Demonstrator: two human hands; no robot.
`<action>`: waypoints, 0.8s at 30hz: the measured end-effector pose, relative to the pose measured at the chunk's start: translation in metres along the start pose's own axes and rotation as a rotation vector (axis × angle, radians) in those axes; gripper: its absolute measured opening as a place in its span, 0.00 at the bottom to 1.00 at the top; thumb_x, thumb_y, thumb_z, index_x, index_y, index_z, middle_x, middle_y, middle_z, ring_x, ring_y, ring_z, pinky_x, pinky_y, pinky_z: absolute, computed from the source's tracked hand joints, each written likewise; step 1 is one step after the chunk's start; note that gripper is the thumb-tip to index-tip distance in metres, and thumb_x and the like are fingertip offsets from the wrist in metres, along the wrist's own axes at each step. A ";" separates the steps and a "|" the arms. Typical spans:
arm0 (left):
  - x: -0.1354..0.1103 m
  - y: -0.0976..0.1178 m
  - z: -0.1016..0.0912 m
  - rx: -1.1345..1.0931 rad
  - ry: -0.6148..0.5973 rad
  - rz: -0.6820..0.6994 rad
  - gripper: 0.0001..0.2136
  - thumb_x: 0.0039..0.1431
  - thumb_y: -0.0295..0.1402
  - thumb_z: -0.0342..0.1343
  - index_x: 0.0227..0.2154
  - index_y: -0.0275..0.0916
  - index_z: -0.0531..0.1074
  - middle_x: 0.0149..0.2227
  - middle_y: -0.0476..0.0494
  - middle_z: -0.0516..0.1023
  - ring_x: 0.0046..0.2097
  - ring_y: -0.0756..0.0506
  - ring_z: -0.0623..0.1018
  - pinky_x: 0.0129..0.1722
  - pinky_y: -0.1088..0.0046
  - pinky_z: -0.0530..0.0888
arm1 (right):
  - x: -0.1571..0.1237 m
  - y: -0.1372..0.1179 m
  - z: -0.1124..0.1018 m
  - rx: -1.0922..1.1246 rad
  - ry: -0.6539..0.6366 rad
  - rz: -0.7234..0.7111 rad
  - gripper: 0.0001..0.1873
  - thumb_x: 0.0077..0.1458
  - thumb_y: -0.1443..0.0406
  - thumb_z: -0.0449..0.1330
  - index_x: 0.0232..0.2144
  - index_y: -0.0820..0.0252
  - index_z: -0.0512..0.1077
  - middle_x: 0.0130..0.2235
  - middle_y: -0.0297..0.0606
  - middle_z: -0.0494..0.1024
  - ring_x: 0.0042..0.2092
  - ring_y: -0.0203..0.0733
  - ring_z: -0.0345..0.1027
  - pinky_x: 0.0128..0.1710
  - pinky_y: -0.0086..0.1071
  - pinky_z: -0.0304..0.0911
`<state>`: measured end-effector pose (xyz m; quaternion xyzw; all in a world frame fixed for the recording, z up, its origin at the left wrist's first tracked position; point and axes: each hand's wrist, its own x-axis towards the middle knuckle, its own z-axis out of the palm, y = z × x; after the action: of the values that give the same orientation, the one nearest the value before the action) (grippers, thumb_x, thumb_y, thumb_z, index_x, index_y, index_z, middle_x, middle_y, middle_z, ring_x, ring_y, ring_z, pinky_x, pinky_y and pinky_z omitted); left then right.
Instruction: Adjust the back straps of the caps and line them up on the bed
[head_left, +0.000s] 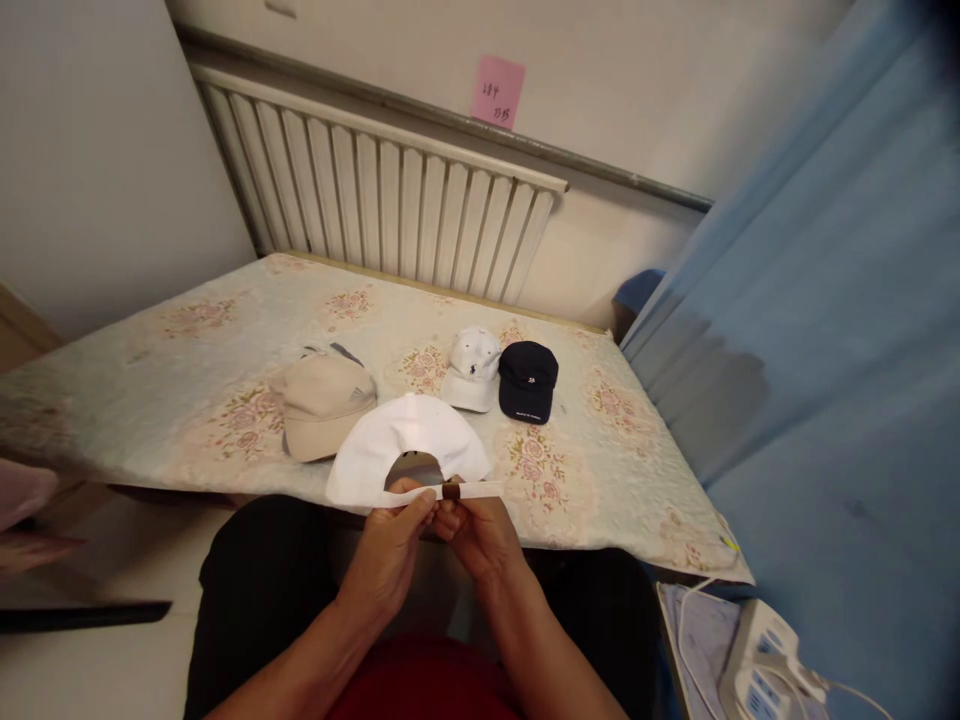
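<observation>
White cloth baseball cap w/ a rounded crown sits directly ahead of my hands & a bit to the L, its arched rear opening turned toward me. Key relation: the thin white cloth strap closing that arch runs side to side across my fingertips, approx level, so its long axis goes from L hand to R hand. Small dark-brown slider on the strap sits just R of my L thumb & right above my curled R fingers, so R is nearer; the strap's tail pokes out past it over R hand.

L hand pinches the strap, thumb on top. R hand is closed on the strap by the slider; exact fingertip contact is partly hidden, can't tell. Crown bulges away from both hands, over the near edge of the pale floral cloth-covered bed; can't tell if it touches. Beige cloth cap lies beyond L hand, farther L.
</observation>
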<state>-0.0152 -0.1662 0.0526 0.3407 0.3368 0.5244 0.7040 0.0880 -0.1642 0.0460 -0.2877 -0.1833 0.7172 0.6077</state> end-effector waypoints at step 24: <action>0.009 0.027 -0.032 -0.526 -0.010 -0.236 0.20 0.64 0.33 0.46 0.58 0.42 0.60 0.56 0.44 0.71 0.60 0.45 0.65 0.59 0.66 0.63 | 0.000 -0.008 -0.006 0.008 0.002 -0.065 0.06 0.44 0.67 0.64 0.25 0.62 0.70 0.19 0.28 0.66 0.18 0.27 0.48 0.17 0.25 0.43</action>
<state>-0.0532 -0.1471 0.0570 0.1072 0.2230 0.5064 0.8260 0.0974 -0.1629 0.0461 -0.2800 -0.1894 0.6974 0.6319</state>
